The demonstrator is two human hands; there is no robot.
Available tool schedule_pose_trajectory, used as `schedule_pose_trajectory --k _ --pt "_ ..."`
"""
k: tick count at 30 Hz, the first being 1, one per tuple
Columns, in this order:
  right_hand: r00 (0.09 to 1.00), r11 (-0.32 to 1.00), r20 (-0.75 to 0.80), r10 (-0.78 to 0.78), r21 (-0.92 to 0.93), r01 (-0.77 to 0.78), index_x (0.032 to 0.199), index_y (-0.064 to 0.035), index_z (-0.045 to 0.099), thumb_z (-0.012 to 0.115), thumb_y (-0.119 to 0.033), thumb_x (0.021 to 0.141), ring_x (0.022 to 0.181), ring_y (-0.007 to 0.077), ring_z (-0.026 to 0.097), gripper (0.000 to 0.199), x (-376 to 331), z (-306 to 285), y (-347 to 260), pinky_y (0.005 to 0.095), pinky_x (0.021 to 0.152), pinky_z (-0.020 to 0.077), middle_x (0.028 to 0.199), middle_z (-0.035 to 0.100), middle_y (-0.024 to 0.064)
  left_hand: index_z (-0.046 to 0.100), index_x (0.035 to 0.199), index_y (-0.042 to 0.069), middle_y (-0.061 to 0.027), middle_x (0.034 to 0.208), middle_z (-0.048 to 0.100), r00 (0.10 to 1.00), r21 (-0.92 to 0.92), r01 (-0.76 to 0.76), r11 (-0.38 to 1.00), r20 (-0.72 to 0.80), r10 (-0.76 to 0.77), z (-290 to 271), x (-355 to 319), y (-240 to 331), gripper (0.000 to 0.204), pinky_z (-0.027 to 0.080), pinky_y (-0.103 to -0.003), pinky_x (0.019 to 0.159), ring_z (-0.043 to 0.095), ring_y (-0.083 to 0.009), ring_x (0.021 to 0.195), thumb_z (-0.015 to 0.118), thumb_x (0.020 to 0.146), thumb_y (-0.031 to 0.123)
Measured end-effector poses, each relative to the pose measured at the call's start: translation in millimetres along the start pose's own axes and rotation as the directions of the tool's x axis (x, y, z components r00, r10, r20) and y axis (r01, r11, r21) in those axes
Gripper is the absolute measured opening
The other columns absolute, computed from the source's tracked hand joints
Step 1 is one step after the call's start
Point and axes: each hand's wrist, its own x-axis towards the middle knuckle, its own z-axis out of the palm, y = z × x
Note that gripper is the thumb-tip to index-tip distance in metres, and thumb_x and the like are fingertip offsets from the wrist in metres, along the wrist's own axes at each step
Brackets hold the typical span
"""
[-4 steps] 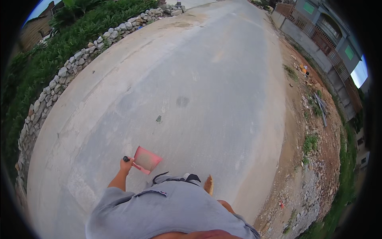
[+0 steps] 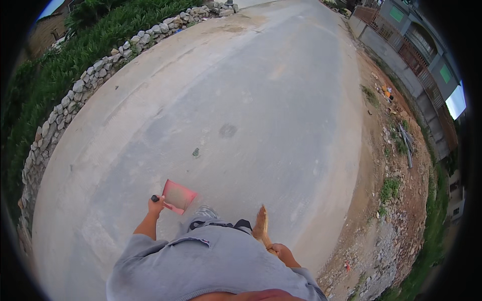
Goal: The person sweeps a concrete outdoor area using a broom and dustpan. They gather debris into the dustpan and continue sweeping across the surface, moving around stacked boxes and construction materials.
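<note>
My left hand [image 2: 156, 203] is closed round the black-ended handle of a red dustpan [image 2: 189, 196], held out low in front of me at the left. The inside of the pan looks tan and dusty; whether loose dirt lies in it I cannot tell. Close by my right side, my right hand [image 2: 278, 249] grips a straw-brown hand broom [image 2: 261, 224], its tapered end pointing forward. The broom and the dustpan are well apart, with a shoe [image 2: 205, 212] showing between them.
A grey concrete road [image 2: 261, 130] stretches ahead, with a small dark green scrap [image 2: 196, 152] lying on it. To the left runs a low stone wall [image 2: 80, 86] beside green plants. Rubble and dirt [image 2: 386, 226] line the right edge, below a fenced house.
The dustpan and my left hand have shifted slightly left and up in the picture. More of the broom now shows, and my right hand has come into view on it. One shoe shows more.
</note>
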Motion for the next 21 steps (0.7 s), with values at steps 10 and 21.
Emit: schedule_pose_trajectory --k 10,21 --pt "0.880 0.953 -0.365 -0.303 -0.103 0.286 0.084 0.0039 0.054 0.062 -0.019 0.087 0.053 0.0223 0.057 0.024 -70.0 -92.6 -216.5 0.0378 0.046 0.0490 0.066 0.057 0.0112 0.063 0.074 -0.004 -0.0156 0.070 0.065 0.967 0.228 0.029 0.973 -0.253 0.030 205.8 181.2 78.7 0.024 0.048 -0.042 0.062 0.064 -0.0266 0.066 0.061 0.075 0.019" --pt "0.980 0.938 -0.197 -0.034 0.331 0.099 0.081 -0.0004 0.051 0.061 -0.009 0.085 0.048 0.0229 0.054 0.014 -52.4 -73.5 -437.7 0.0382 0.046 0.0479 0.060 0.053 0.0097 0.061 0.072 -0.003 -0.0087 0.069 0.063 0.959 0.274 -0.042 0.961 0.281 -0.038 428.9 353.8 256.6 0.027 0.045 -0.036 0.057 0.060 -0.0168 0.063 0.067 0.078 0.023"
